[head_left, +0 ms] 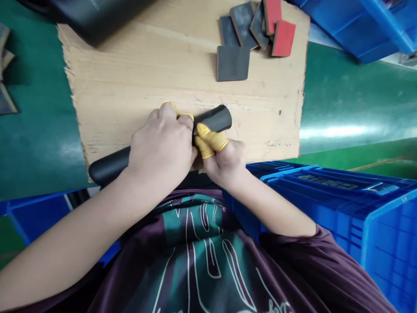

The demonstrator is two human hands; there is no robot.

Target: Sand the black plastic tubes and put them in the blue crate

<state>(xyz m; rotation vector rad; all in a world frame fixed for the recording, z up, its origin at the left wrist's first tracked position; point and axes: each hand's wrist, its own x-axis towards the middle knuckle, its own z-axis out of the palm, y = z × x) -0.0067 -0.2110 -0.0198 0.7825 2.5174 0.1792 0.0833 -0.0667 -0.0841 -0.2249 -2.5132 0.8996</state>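
A long, smooth black part (110,166), rounded at its left end and flared at its right, lies slantwise over the cardboard's near edge. My left hand (161,145) is wrapped over its middle, with yellow finger cots showing on some fingers. Close beside it, my right hand (223,154) presses its yellow-covered thumb and finger together against the near side of the part. Whatever may be between those fingertips is hidden. The stretch of the part beneath my left hand is covered too.
Cardboard (146,69) covers the green table (342,100). Dark sanding blocks (233,64) and red ones (284,39) lie at its far right. A large black case (94,21) stands far left. Blue crates (325,187) flank my right side; another blue bin (355,30) is beyond.
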